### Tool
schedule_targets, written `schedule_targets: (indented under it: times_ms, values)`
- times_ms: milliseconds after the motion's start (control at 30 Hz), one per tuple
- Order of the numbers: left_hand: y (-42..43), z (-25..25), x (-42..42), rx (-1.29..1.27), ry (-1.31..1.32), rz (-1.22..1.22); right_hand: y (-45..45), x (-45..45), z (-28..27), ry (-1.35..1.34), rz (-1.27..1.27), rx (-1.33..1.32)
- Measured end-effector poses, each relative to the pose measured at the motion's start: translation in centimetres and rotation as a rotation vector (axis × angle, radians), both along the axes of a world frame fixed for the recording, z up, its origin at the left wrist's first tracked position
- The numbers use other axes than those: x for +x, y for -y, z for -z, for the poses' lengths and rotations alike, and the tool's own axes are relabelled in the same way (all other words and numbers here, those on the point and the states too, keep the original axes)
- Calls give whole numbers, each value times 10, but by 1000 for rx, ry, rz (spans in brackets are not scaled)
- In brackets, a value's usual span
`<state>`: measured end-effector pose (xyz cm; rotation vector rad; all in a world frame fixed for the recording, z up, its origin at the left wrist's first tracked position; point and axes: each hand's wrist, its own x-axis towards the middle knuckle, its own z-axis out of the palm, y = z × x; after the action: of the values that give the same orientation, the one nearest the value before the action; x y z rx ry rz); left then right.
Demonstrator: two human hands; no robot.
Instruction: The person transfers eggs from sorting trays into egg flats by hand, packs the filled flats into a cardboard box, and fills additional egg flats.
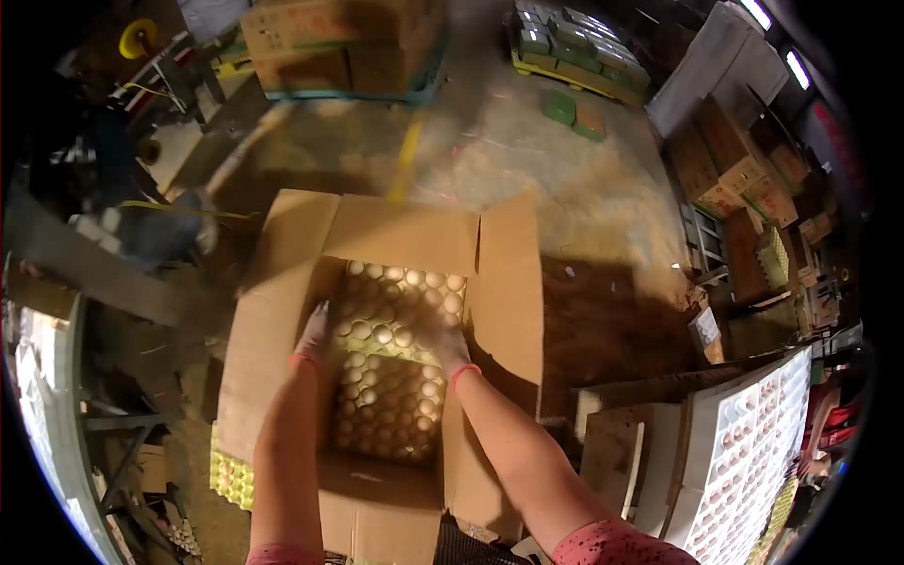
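Inside an open cardboard box (405,226) lie two egg trays full of eggs, side by side. The far egg tray (386,347) shows its yellowish near rim slightly above the near egg tray (395,414). My left hand (314,331) grips the left edge of the far tray, with its fingers partly hidden along the box wall. At the opposite edge, my right hand (448,345) holds the same tray; its fingers are smeared and partly lost among the eggs. A pink band circles each wrist.
Stacked cartons (339,56) stand on a pallet ahead, and green packs (574,47) on another. More boxes (734,179) line the right side. A white panel with rows of holes (749,443) is close by on the right. Yellow trays (231,478) are beside the box.
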<state>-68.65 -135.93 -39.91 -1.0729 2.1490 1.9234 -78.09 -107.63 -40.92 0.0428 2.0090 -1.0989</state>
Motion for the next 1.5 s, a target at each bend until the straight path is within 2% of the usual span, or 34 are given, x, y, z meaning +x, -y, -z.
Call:
schedule_targets:
  times_ms: [33,67,133,167,233,267,300,333,533,600,833,1000,1100,1200,1267,1333,1400,1433,1467,1500]
  values:
    - [12,20,-13,9,56,18,2,-18,14,51,-39,-38]
    - [18,37,-20,103,110,-91,2,-25,26,-54,29,29]
    - [18,62,-25,-89,-67,-31,13,-23,15,-248,180,157]
    - [18,72,-28,-191,-100,12,14,-17,-2,-341,255,227]
    - [18,81,-35,-310,-89,70,22,-20,-73,-250,331,369]
    - [16,84,-39,-345,-78,96,8,-24,-9,-530,368,141]
    - [14,87,-42,-373,-74,124,-6,-38,34,-375,295,74]
    - [14,91,-47,-409,-76,150,-13,-44,46,-308,250,57]
    - [-12,123,-76,-427,-115,262,-20,-20,25,-346,166,47]
    - [-22,116,-81,-438,-98,266,-27,-9,7,-317,157,-22]
    - [-78,27,-92,-457,-119,249,-72,52,-110,-212,137,-455]
    - [-146,-77,-82,-399,-198,205,-114,123,-214,-184,111,-826]
    - [-191,-148,-67,-340,-252,170,-152,154,-266,-261,179,-934]
    - [-239,-219,-45,-232,-311,134,-221,169,-333,-293,428,-854]
    - [-276,-264,-26,-125,-343,128,-288,199,-367,-536,541,-545]
    - [-321,-301,-6,60,-343,190,-350,228,-364,-775,780,-389]
    - [-390,-346,14,304,-307,398,-433,257,-361,-801,920,-74]
    - [-455,-391,29,428,-309,544,-465,281,-359,-798,1078,114]
    - [-520,-437,43,550,-298,692,-500,297,-375,-760,1238,72]
    - [-558,-419,34,659,-399,925,-540,319,-367,-816,1257,231]
